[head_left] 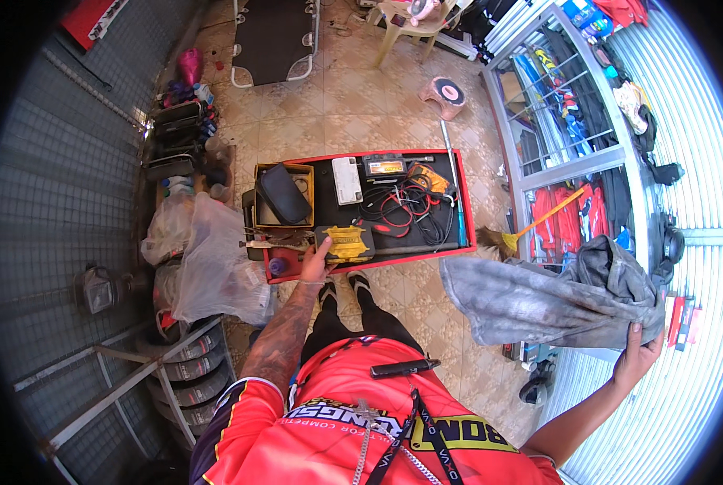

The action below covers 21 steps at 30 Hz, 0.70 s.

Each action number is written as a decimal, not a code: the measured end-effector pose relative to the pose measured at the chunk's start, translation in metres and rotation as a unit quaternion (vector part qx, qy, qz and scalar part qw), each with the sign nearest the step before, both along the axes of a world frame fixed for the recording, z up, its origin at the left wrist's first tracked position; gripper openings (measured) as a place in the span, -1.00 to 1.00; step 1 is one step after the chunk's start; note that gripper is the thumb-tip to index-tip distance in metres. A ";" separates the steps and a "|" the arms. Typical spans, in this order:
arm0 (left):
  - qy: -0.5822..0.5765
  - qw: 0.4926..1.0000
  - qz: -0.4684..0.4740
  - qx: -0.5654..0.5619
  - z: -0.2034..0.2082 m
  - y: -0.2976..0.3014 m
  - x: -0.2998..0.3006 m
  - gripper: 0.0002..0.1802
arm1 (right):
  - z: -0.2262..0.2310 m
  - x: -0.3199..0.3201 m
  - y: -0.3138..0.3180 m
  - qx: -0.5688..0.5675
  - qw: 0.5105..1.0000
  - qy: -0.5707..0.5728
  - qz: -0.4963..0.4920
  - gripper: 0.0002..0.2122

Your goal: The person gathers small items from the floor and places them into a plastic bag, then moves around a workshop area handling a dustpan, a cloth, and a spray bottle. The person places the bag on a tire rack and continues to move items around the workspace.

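Note:
My left hand [316, 260] is closed on the left end of a yellow and black case [347, 242] at the near edge of a red-rimmed cart [361, 263]. Whether the case rests on the cart top, I cannot tell. Out to the right, my right hand [638, 349] grips a grey, stained cloth [531, 299], which spreads leftward and bunches up near the fingers. On the cart top are a white box [347, 180], a box with an orange label [385, 166], an orange meter [431, 179] and a tangle of black and red cables [410, 212].
A yellow box [301, 176] with a dark pouch [283, 195] stands on the cart's left. A long metal bar [452, 174] lies along its right side. Plastic bags [216, 267] and stacked tires [190, 368] are at left. At right stand a glass cabinet [575, 166] and a broom [503, 239].

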<state>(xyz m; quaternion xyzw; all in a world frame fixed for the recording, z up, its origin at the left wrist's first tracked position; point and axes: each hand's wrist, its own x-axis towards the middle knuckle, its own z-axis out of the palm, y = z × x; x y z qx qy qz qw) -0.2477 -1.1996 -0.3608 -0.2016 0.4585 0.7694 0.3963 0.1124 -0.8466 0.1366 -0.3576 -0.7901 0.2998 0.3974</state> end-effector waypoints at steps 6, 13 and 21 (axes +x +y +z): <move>0.008 0.999 -0.027 -0.029 0.003 -0.001 -0.001 -0.52 | -0.005 -0.009 -0.016 0.010 0.999 0.004 0.037 -0.51; 0.029 0.999 -0.012 -0.020 0.000 0.001 -0.002 -0.53 | -0.003 -0.011 -0.020 0.057 0.997 -0.009 0.051 -0.53; 0.023 0.998 0.000 -0.054 0.002 0.002 0.000 -0.57 | -0.007 -0.001 -0.012 0.064 0.993 0.102 -0.019 -0.55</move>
